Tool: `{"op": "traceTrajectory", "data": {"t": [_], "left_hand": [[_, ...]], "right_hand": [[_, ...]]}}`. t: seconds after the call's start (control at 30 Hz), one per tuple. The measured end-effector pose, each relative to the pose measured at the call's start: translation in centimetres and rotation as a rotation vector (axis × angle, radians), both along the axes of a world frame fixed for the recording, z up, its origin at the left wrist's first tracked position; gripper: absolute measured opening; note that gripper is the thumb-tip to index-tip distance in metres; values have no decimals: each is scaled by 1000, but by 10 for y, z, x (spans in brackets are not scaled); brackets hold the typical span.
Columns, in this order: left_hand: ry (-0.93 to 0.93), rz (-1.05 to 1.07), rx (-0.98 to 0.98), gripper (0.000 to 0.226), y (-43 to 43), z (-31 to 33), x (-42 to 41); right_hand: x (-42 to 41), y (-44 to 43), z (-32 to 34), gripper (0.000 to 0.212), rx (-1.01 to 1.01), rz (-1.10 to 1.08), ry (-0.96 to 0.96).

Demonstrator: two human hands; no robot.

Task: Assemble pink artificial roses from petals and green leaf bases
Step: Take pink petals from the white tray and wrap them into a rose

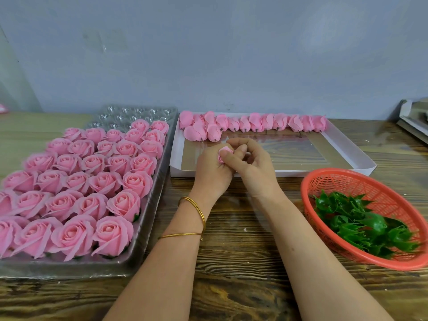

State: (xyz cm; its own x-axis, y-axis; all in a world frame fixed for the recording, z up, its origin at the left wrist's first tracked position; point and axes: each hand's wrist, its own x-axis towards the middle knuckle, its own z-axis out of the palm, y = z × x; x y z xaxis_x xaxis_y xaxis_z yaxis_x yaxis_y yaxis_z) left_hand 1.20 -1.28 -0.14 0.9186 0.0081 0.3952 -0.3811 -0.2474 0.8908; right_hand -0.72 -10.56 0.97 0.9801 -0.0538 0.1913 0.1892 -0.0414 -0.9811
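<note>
- two bare forearms entered from the bottom edge of the frame, cut off below the elbows; the left wrist wore two thin gold bangles.
- left hand, at the centre of the frame, was curled round a small pink rose bud; only the bud's top showed, the rest was hidden inside the fist.
- right hand met it from the right, fingers bent, with thumb and forefinger pinching the bud's outer petal; the other fingertips were curled out of sight, and whether a green base already sat under the bud could not be told.
- both hands hung over the near edge of a shallow white box and covered part of its front wall.
- a row of pink petal buds with short dark stems lay along the box's far side, bunched two deep at its left end.
- red plastic basket, at the lower right, held a heap of green leaf bases; its right side ran off the frame.
- clear plastic tray, on the left, was packed with finished pink roses; its left part was cut off, and the far cups in the upper corner were bare.
- wooden table carried everything, with a grey wall behind.
- at the right edge a grey-white flat object was cut off and hard to make out, as was a pink scrap at the far left edge.
</note>
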Motion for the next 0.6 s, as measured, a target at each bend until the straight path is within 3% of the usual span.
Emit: {"op": "traceTrajectory", "data": {"t": [0.17, 0.3, 0.4, 0.5, 0.6], "left_hand": [[1, 17, -47, 33, 4, 3, 1], [24, 61, -272, 37, 4, 6, 1], [115, 1, -429, 30, 4, 7, 2], [186, -58, -564, 27, 1, 9, 0], [213, -79, -581, 29, -1, 10, -2]], "right_hand": [[-2, 0, 1, 17, 78, 36, -17], [0, 0, 1, 7, 137, 38, -23], [0, 1, -1, 36, 87, 58, -45], [-2, 3, -3, 35, -5, 107, -75], [0, 3, -5, 32, -31, 116, -92]]}}
